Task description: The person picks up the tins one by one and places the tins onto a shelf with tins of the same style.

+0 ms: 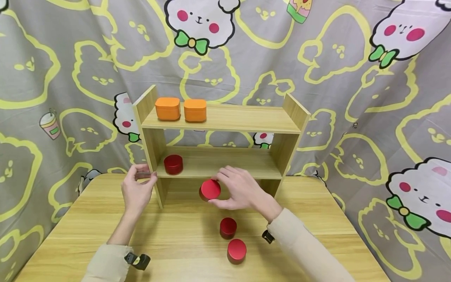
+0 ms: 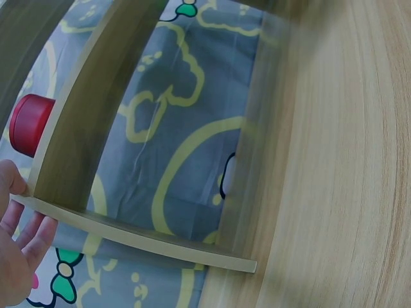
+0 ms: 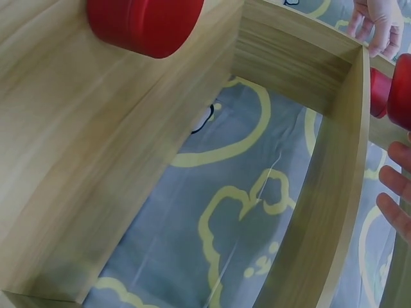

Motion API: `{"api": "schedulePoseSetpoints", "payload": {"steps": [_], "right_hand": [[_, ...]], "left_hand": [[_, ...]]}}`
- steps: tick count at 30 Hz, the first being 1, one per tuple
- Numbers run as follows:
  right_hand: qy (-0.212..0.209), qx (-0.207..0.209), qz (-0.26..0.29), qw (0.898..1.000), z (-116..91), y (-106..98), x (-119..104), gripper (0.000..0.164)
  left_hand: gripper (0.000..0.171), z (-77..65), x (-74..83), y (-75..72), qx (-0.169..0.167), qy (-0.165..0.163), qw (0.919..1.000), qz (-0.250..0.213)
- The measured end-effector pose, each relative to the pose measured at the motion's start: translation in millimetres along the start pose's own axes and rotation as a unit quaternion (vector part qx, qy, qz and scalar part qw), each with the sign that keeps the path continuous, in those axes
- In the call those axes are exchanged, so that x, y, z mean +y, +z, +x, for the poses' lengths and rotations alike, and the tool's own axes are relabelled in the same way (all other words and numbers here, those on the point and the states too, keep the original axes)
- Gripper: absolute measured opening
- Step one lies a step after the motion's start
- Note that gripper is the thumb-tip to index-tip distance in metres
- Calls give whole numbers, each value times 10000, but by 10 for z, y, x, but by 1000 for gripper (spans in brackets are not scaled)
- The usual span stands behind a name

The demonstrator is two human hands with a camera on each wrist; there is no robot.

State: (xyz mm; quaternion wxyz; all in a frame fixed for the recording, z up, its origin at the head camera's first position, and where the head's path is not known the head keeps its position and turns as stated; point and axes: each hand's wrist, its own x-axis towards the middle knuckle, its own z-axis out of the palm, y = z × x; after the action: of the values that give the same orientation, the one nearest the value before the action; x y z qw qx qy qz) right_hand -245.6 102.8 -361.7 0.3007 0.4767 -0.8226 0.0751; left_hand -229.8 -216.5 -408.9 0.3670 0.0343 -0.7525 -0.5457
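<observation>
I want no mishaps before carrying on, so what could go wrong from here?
First, the held red container shows just below the front edge of the middle shelf in the head view, so it might bump that edge. Second, if the right hand loses it, it could strike the two red containers on the table. Third, the left hand holds the left side panel; pulling might shift it.

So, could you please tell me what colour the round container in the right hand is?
The round container is red, best seen in the head view.
</observation>
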Motion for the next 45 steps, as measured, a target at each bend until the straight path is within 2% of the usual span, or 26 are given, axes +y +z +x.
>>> {"api": "schedulePoseSetpoints", "payload": {"steps": [12, 25, 33, 45], "right_hand": [[75, 84, -190, 9998, 215, 60, 26, 56], [-35, 153, -464, 9988, 432, 122, 33, 55], [104, 0, -545, 9985, 564, 84, 121, 57], [298, -402, -496, 9975, 623, 150, 165, 58]], "left_hand": [[23, -5, 6, 3, 39, -8, 10000, -41], [24, -11, 5, 13, 63, -36, 10000, 14], [24, -7, 15, 5, 59, -37, 10000, 18], [23, 0, 0, 17, 66, 1, 10000, -9]]}}
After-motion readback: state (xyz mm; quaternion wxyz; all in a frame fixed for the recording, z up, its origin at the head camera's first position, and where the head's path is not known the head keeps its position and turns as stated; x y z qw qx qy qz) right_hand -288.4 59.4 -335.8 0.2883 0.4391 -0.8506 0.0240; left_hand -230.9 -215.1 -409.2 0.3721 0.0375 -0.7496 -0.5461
